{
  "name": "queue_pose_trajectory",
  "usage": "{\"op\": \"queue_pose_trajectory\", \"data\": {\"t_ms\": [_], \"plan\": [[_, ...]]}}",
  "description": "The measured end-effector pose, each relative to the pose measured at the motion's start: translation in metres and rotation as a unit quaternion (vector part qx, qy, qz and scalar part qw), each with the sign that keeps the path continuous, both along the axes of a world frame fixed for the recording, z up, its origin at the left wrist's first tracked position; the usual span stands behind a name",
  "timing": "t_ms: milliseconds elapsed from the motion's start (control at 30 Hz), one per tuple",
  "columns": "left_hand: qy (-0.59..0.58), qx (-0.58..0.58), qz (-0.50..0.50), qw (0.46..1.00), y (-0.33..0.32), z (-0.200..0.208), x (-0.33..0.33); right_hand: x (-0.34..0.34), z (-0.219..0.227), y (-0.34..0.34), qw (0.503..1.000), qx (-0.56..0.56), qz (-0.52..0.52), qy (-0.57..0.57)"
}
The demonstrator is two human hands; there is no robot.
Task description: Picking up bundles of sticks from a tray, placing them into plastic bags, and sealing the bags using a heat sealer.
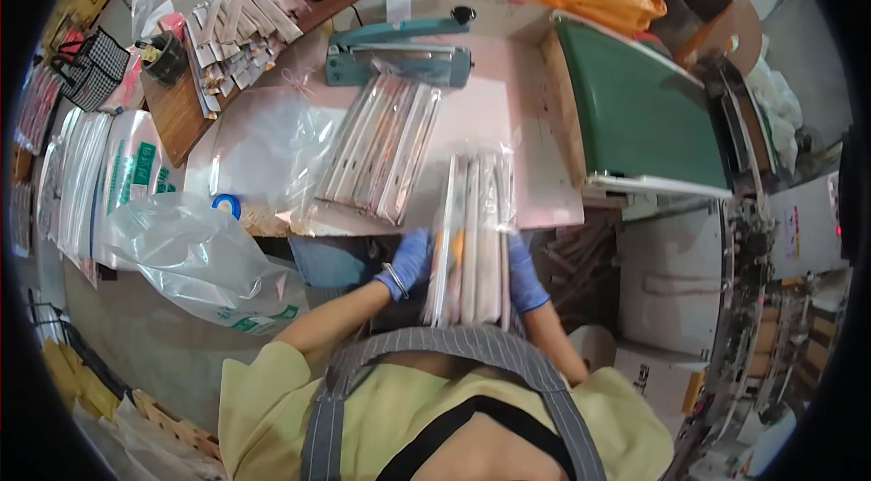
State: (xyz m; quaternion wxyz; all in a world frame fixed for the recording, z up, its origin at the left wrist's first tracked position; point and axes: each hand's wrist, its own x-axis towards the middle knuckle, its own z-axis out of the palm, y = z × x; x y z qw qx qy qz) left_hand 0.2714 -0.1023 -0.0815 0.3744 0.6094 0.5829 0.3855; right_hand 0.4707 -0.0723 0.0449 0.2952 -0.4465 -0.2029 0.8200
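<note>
Between my two blue-gloved hands is a clear plastic bag of long, narrow packs, its far end over the table's near edge. My left hand presses its left side and my right hand its right side; fingertips are partly hidden behind the bag. Just beyond, to the left, a second bagged bundle of narrow packs lies on the table. Its far end touches a teal hand-lever bag sealer, whose lever arm reaches across to a black knob.
Left of the sealer, loose narrow packs are heaped on a wooden board. Flat clear bags, a blue tape roll and a large plastic bag are at left. A green-topped conveyor borders the right side.
</note>
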Motion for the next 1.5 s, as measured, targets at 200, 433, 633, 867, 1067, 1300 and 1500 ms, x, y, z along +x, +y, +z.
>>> {"op": "queue_pose_trajectory", "data": {"t_ms": [200,433,633,867,1067,1300,1500], "plan": [[0.332,-0.211,-0.293,0.871,-0.042,0.179,-0.017,0.021,0.010,-0.057,0.990,-0.057,-0.130,0.001],[0.105,0.115,0.011,0.988,0.122,0.242,-0.087,-0.012,0.130,0.109,0.374,0.771,0.231,-0.462],[-0.205,0.100,0.037,0.973,0.146,0.321,-0.090,-0.020,0.234,0.161,0.395,0.825,0.171,-0.367],[-0.369,0.057,-0.038,0.927,0.156,0.306,-0.059,-0.020,0.243,0.166,0.356,0.802,0.109,-0.467],[-0.323,0.227,-0.100,0.913,0.134,0.291,-0.044,-0.045,0.181,0.142,0.312,0.827,0.026,-0.466],[-0.380,0.012,-0.047,0.924,0.201,0.172,0.011,-0.079,0.133,0.291,0.432,0.777,-0.124,-0.441],[-0.431,-0.121,0.045,0.893,0.264,0.096,-0.005,-0.191,0.096,0.332,0.561,0.744,-0.165,-0.322]]}}
